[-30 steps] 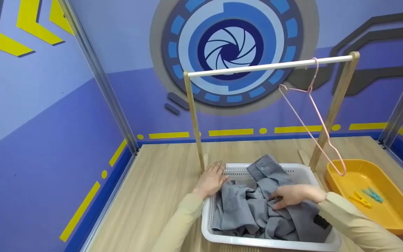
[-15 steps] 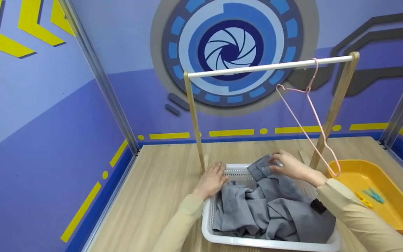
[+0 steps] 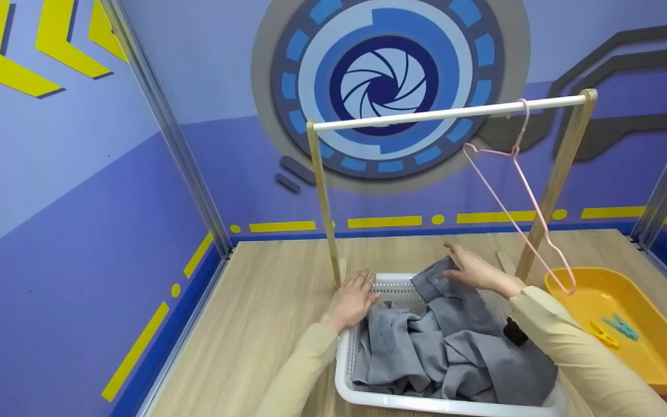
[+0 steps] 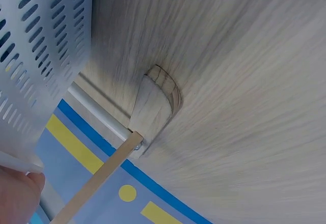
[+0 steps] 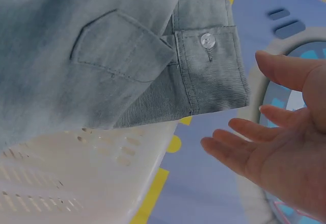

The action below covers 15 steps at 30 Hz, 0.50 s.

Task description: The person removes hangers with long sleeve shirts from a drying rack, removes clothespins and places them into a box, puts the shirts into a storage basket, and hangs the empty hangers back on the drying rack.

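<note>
A grey shirt (image 3: 414, 347) lies crumpled in a white perforated basket (image 3: 455, 403). Its buttoned cuff (image 5: 214, 66) sticks out past the basket's far rim. My right hand (image 3: 478, 271) is beside this cuff with fingers extended; the right wrist view shows the spread fingers (image 5: 244, 155) apart from the fabric. At the basket's back left corner, my left hand (image 3: 352, 301) rests on the rim with its fingers laid out flat. Only a small part of the left hand (image 4: 18, 193) shows in the left wrist view, right by the basket rim.
A wooden rack with a white bar (image 3: 449, 116) stands behind the basket. From it hangs a pink hanger (image 3: 533, 202). On the right, a yellow tray (image 3: 666, 347) contains a teal clothespin (image 3: 621, 327) and a yellow clothespin (image 3: 604, 335).
My right hand has gone from the middle of the shirt up to the cuff at the far rim, and its fingers have since spread. My left hand keeps its place.
</note>
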Motion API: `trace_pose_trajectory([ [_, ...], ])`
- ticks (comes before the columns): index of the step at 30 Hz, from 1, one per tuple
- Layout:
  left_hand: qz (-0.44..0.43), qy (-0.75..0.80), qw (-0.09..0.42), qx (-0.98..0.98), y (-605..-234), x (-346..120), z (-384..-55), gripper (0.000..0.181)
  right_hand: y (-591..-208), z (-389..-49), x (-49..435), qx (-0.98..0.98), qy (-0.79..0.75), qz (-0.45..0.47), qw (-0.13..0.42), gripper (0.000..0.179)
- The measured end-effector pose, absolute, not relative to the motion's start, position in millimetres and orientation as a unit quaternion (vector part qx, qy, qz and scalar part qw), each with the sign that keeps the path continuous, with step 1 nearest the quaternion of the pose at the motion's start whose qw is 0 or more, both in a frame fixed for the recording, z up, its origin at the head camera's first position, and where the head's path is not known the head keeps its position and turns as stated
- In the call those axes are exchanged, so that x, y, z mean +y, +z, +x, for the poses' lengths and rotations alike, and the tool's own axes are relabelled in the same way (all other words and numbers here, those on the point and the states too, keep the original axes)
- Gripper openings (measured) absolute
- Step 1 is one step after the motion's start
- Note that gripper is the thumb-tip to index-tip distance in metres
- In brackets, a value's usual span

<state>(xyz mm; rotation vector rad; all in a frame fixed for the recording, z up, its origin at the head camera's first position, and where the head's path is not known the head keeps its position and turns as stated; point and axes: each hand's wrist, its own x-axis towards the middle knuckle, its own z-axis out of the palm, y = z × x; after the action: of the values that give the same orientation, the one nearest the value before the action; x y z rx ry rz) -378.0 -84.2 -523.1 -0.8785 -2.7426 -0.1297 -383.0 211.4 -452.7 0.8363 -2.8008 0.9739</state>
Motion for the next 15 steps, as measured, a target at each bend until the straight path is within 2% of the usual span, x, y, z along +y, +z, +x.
trace_pose_trajectory([
  [4, -0.304, -0.051, 0.127, -0.943, -523.1, -84.4, -378.0, 0.050, -453.5, -386.7, 209.1, -0.913, 0.302, 0.274, 0.022, 0.056],
  [11, -0.307, -0.056, 0.123, -0.942, -523.4, -84.5, -377.4, 0.050, -456.0, -389.0, 209.1, -0.897, 0.296, 0.325, 0.044, 0.034],
  [15, -0.307, -0.063, 0.126, -0.941, -522.4, -85.3, -377.8, 0.050, -453.8, -384.6, 208.3, -0.887, 0.276, 0.370, 0.016, 0.026],
])
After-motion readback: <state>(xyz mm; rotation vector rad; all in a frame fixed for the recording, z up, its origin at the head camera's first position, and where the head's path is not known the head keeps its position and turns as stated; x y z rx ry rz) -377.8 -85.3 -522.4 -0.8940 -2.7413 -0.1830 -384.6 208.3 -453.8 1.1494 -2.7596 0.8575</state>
